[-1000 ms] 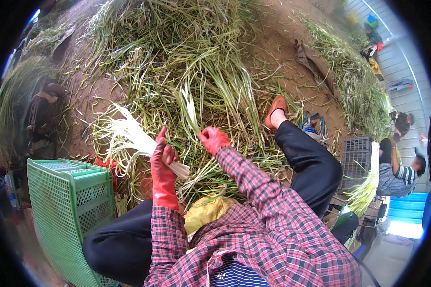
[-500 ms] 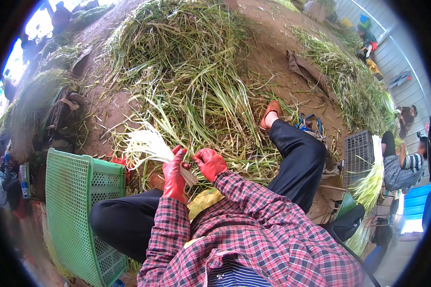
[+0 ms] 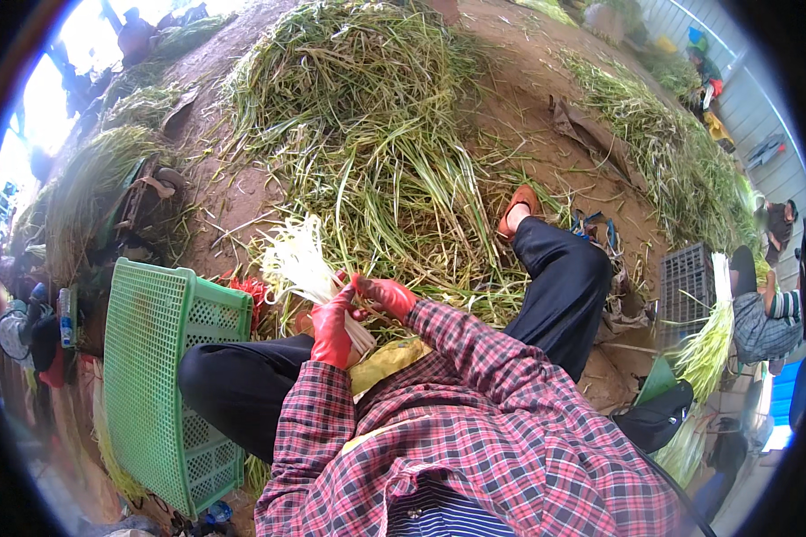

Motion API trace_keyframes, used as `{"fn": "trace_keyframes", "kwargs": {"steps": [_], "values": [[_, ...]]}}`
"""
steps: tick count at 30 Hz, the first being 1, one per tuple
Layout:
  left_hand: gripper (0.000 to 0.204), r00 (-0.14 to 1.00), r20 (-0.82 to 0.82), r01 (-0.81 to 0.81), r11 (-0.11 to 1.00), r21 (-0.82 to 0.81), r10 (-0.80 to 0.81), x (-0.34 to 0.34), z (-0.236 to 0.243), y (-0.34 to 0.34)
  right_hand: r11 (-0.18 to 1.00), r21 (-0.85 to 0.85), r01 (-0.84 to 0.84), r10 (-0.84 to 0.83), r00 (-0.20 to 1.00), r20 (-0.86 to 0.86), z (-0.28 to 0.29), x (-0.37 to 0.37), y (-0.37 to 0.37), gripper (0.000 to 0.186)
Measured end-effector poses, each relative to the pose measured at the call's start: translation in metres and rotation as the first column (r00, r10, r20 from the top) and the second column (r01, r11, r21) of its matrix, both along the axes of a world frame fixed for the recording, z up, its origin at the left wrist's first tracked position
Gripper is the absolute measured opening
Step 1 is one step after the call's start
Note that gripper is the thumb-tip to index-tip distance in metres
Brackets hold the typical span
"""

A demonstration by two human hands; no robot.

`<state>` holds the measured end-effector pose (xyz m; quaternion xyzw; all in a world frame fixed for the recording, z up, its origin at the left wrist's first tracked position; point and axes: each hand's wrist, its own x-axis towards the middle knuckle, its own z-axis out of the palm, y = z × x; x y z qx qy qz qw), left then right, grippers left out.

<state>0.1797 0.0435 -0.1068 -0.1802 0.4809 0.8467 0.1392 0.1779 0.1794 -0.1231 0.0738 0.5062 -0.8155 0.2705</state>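
My left hand (image 3: 333, 329), in a red rubber glove, is wrapped round a bunch of pale, whitish-green stalks (image 3: 297, 259). Their loose, curling ends fan out up and to the left, and the cut ends poke out below the fist. Close against it on the right is my right hand (image 3: 387, 297), gloved the same way. Its fingers are pinched together beside the bunch; whatever lies between them is too small to make out.
A green plastic crate (image 3: 148, 385) stands at my left knee, with red strips (image 3: 252, 291) beside it. Ahead spreads a heap of green leaves and stalks (image 3: 358, 98). At the right are a dark crate (image 3: 685, 295), a bundle of long stalks (image 3: 712, 327) and a seated person (image 3: 761, 327).
My right hand has come left, right up to my left hand and the bunch. The bunch is tilted more upright. The whole view has shifted slightly to the left.
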Motion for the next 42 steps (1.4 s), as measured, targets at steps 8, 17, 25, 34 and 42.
{"fn": "trace_keyframes", "kwargs": {"steps": [8, 17, 25, 34, 42], "values": [[0.033, 0.988, -0.143, -0.05, 0.998, 0.043, 0.056, 0.001, -0.001, -0.003, 0.952, -0.013, 0.307, -0.307, 0.951, 0.026, -0.019, -0.021, -0.012, 0.023], [0.055, 0.871, -0.327, -0.357, 0.929, 0.094, 0.368, -0.048, 0.025, -0.073, 0.36, 0.839, 0.408, -0.519, 0.835, -0.184, -0.157, -0.018, 0.205, 0.013], [0.052, 0.886, -0.28, -0.277, 0.907, 0.317, 0.369, -0.067, 0.038, -0.084, -0.315, 0.867, -0.385, -0.321, 0.903, 0.284, -0.188, -0.004, 0.265, 0.039], [0.049, 0.96, -0.155, -0.176, 0.935, 0.309, 0.232, -0.071, 0.023, -0.051, -0.142, 0.927, -0.348, 0.178, 0.912, 0.369, -0.126, -0.138, 0.076, 0.038], [0.047, 0.98, -0.044, -0.167, 0.931, 0.323, 0.192, -0.08, 0.016, -0.04, 0.53, 0.844, 0.084, -0.197, 0.98, 0.026, -0.14, -0.126, 0.1, 0.025]]}}
